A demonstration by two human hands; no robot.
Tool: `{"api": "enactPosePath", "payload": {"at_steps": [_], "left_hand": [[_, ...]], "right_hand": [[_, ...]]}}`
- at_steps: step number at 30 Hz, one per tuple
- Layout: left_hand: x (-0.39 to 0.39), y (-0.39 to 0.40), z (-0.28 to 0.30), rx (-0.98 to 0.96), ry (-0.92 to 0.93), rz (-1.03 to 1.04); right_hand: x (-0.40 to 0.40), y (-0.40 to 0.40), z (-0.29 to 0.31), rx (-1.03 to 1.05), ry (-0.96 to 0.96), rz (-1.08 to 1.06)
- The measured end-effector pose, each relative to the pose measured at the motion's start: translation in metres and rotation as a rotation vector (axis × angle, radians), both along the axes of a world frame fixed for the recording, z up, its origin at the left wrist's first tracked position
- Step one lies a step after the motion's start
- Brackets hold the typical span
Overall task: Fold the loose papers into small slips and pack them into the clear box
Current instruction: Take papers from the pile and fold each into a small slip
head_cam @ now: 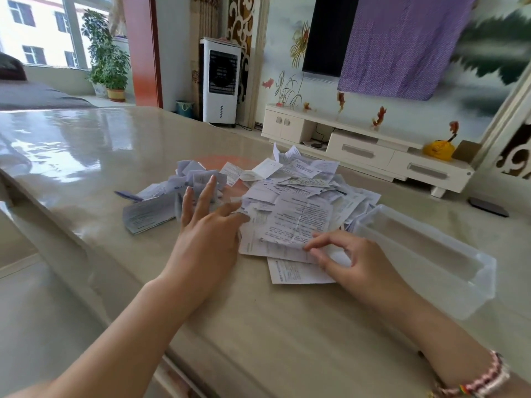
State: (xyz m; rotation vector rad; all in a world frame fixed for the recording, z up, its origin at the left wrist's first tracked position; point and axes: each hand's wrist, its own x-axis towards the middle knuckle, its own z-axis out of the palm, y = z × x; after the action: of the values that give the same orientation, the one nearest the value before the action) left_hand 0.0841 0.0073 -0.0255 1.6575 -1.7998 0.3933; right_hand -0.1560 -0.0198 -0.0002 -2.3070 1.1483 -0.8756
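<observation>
Your left hand (pixel 211 225) lies with fingers spread, thumb and forefinger on the top sheet (pixel 298 222) of the loose papers (pixel 304 191) mid-table; your right hand (pixel 349 258) pinches that sheet's near edge. The clear box (pixel 425 254), by the right edge, appears empty. Risk: lifting may drag neighbouring sheets off the pile, or tear the creased paper.

We are seeing bright daylight coming in through the window (pixel 43 30) at upper left, which is washing out white. It is throwing broad glare across the glossy table (pixel 86 145). Shadows are lying soft and faint. The wide lens is bending straight lines near the edges, and the right wall is smearing into blur.
</observation>
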Motion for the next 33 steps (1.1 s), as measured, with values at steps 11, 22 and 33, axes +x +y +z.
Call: {"api": "enactPosePath", "payload": {"at_steps": [11,22,33], "left_hand": [[-0.046,0.009,0.008,0.197,0.603,-0.386],[-0.054,0.008,0.002,0.266,0.529,-0.198],[-0.057,0.011,-0.001,0.246,0.068,-0.187]], "right_hand": [[-0.006,-0.002,-0.002,0.178,-0.285,0.037],[-0.003,-0.013,-0.01,0.066,-0.241,-0.065],[-0.01,-0.008,-0.008,-0.176,0.287,-0.067]]}}
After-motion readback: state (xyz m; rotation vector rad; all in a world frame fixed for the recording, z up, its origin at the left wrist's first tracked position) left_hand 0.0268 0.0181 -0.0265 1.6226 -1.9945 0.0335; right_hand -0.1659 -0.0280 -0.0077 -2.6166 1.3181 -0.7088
